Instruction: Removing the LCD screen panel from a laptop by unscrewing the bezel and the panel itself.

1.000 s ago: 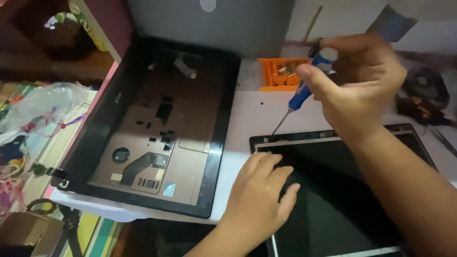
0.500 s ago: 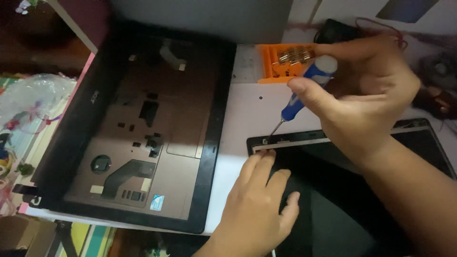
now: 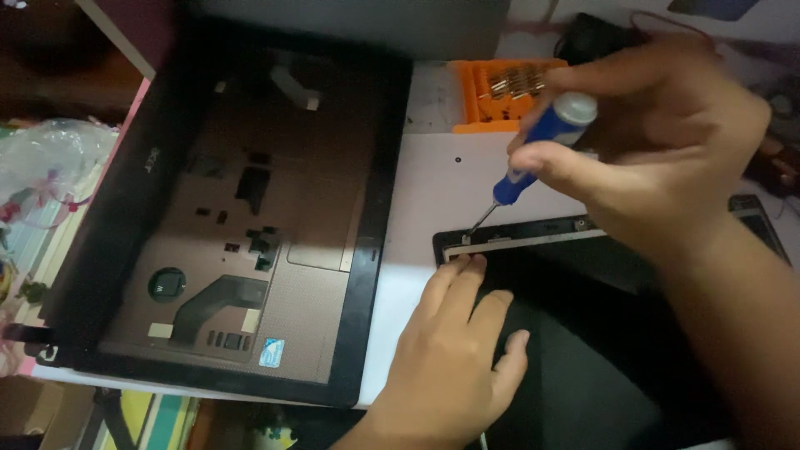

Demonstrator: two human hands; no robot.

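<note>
Screwdriver point(image 3: 533, 146), one, right hand point(image 3: 658, 142), screen panel point(image 3: 600, 333)

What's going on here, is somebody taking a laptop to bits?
A person is working on a dismantled laptop. The right hand holds a small blue-handled screwdriver, its tip set at the top left corner of a black screen panel lying flat on the white table. The left hand presses flat on that panel. To the left lies the laptop's palm-rest frame, keyboard removed. An orange bit holder sits behind the screwdriver.
</note>
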